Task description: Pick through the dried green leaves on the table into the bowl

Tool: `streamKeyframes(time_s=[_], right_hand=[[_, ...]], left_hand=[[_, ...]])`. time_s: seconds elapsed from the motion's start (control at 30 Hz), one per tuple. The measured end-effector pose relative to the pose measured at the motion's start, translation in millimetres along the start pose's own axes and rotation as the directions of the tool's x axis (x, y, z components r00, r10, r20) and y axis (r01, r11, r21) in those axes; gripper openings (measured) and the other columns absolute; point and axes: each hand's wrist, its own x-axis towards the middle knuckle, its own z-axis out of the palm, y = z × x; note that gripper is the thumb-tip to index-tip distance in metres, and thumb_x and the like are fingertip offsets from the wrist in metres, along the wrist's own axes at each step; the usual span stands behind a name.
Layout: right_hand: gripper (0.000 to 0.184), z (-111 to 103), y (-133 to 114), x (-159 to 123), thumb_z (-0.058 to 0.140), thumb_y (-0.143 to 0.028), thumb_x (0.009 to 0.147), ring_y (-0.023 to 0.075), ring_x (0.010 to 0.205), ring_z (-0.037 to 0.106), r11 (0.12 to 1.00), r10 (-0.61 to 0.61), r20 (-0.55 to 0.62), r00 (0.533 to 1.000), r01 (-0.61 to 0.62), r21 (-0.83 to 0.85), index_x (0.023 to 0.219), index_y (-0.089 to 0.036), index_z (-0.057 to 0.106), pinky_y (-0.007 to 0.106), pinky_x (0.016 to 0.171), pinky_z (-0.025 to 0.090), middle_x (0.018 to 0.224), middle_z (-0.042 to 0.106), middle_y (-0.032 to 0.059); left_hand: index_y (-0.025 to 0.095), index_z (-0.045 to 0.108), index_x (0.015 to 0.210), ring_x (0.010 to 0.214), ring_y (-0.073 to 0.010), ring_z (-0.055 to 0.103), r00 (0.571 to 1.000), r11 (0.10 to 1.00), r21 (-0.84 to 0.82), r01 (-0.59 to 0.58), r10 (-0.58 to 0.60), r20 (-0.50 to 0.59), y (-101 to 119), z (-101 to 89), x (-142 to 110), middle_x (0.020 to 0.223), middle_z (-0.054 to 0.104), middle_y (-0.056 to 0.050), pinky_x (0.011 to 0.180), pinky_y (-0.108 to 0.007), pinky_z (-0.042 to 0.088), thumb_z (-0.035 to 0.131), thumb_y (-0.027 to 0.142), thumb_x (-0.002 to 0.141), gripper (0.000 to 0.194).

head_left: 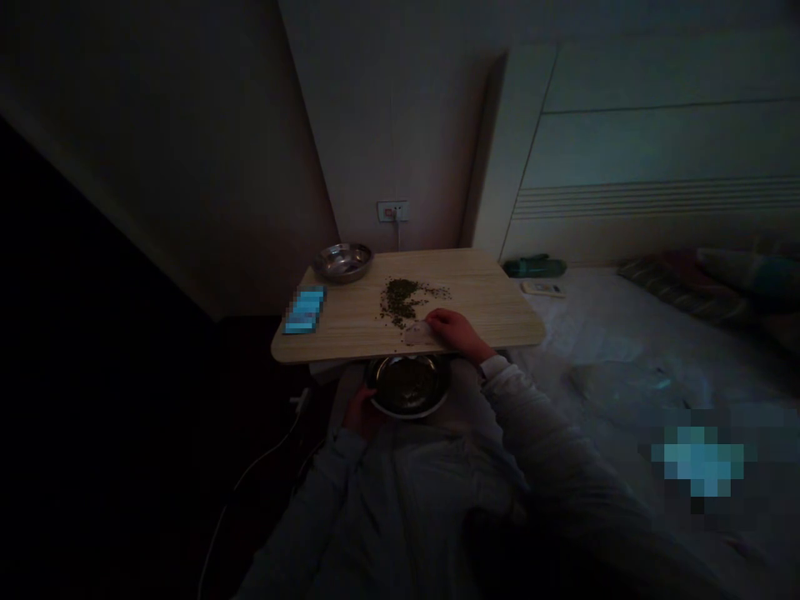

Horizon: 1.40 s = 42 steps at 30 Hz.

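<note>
I had the translucent flat piece [416, 335] on camera near the front edge of the desk [337, 325], just left of my right hand [459, 335], below the green grains [398, 296]. Its long axis ran sideways, pointing left. That grip pinched its end; my left hand [361, 411] clasped the bowl [409, 410].
</note>
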Motion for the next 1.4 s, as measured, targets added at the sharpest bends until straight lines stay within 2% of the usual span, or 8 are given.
streamKeyframes(time_s=[0.23, 0.37, 0.47, 0.6, 0.73, 0.97, 1.4], right_hand=[[0.02, -2, -1, -7, 0.052, -0.03, 0.076, 0.0153, 0.072, 0.056, 1.0, -0.009, 0.049, 0.999, 0.009, 0.009, 0.078, -0.016, 0.067, 0.026, 0.069, 0.04, 0.076, 0.067, 0.0025], [0.019, -2, -6, -9, 0.053, -0.029, 0.074, 0.0143, 0.069, 0.055, 0.998, 0.002, 0.126, 0.992, -0.009, 0.054, 0.077, -0.016, 0.066, 0.025, 0.068, 0.04, 0.071, 0.065, 0.0012], [0.017, -2, -7, -9, 0.054, -0.027, 0.071, 0.0136, 0.067, 0.055, 0.993, 0.008, 0.157, 0.988, -0.026, 0.113, 0.073, -0.016, 0.066, 0.025, 0.068, 0.041, 0.068, 0.064, 0.0], [0.017, -2, -6, -8, 0.052, -0.027, 0.072, 0.013, 0.064, 0.054, 0.99, 0.046, 0.088, 0.995, -0.057, 0.128, 0.073, -0.016, 0.065, 0.024, 0.065, 0.04, 0.064, 0.063, -0.0008], [0.015, -1, -6, -7, 0.053, -0.026, 0.073, 0.0124, 0.062, 0.053, 0.997, 0.051, 0.033, 0.998, -0.054, 0.064, 0.074, -0.016, 0.064, 0.023, 0.062, 0.039, 0.064, 0.063, -0.0006], [0.013, 0, -11, -8, 0.051, -0.024, 0.074, 0.0133, 0.064, 0.053, 0.998, 0.065, -0.056, 0.996, -0.067, -0.023, 0.07, -0.017, 0.061, 0.024, 0.062, 0.038, 0.066, 0.062, 0.0002], [0.018, 5, -5, 0, 0.051, -0.029, 0.078, 0.0142, 0.067, 0.055, 0.996, 0.053, -0.087, 0.995, -0.059, -0.067, 0.077, -0.016, 0.064, 0.025, 0.066, 0.042, 0.072, 0.066, 0.0025]], left_hand=[[0.017, 0.066, 0.08, 0.085, -0.0238, 0.068, 0.999, 0.999, 0.016, 0.039, -0.038, -0.029, 1, 3.8, -2, 0.068, 0.072, -0.003, 0.076, -0.035, 0.053, 0.059, 0.011, 0.065, 0.018], [0.018, 0.067, 0.084, 0.085, -0.0233, 0.068, 1.0, 1.0, 0.015, 0.016, -0.016, -0.01, 2, 7.0, -5, 0.07, 0.072, -0.002, 0.076, -0.035, 0.053, 0.057, 0.01, 0.064, 0.023], [0.018, 0.067, 0.08, 0.08, -0.022, 0.068, 1.0, 1.0, 0.03, 0.007, -0.007, -0.005, 2, 7.2, -6, 0.069, 0.072, -0.002, 0.075, -0.034, 0.053, 0.058, 0.01, 0.065, 0.02], [0.018, 0.067, 0.075, 0.084, -0.0241, 0.068, 1.0, 1.0, 0.018, 0.002, -0.002, 0.01, 1, 4.3, -4, 0.068, 0.072, -0.002, 0.078, -0.036, 0.053, 0.058, 0.011, 0.064, 0.016], [0.018, 0.067, 0.078, 0.088, -0.0256, 0.067, 0.999, 1.0, 0.029, -0.006, 0.004, 0.045, 1, 2.4, -1, 0.07, 0.072, -0.003, 0.076, -0.036, 0.052, 0.061, 0.011, 0.062, 0.019], [0.018, 0.066, 0.079, 0.091, -0.0247, 0.067, 1.0, 1.0, 0.018, -0.01, 0.01, -0.008, 1, 4.1, -2, 0.073, 0.072, -0.003, 0.079, -0.036, 0.052, 0.059, 0.011, 0.063, 0.019], [0.019, 0.065, 0.077, 0.065, -0.0174, 0.065, 0.999, 1.0, 0.002, -0.028, 0.028, -0.036, 1, 3.4, -1, 0.068, 0.071, 0.0, 0.063, -0.029, 0.05, 0.059, 0.01, 0.065, 0.017]])
